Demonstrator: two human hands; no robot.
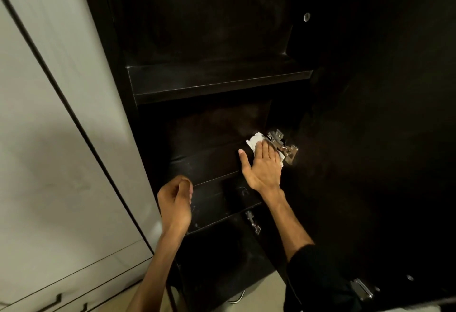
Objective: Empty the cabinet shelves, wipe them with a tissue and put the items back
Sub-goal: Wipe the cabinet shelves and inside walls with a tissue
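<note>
A tall dark cabinet stands open with bare shelves. My right hand [262,165] lies flat on the middle shelf [207,163], near its right end, pressing a crumpled white tissue [254,140] against the wood. The tissue sticks out past my fingertips, close to a metal hinge [283,146]. My left hand [176,200] hovers at the left front of the shelf below [222,203], fingers curled into a loose fist with nothing visible in it. The upper shelf [217,82] holds nothing. No items from the cabinet are in view.
The open dark door [382,139] fills the right side, with hinges at top, middle and bottom. A pale wardrobe front [61,139] with drawer handles stands on the left. A lower hinge [253,221] sits by the lower shelf's right end. Pale floor shows below.
</note>
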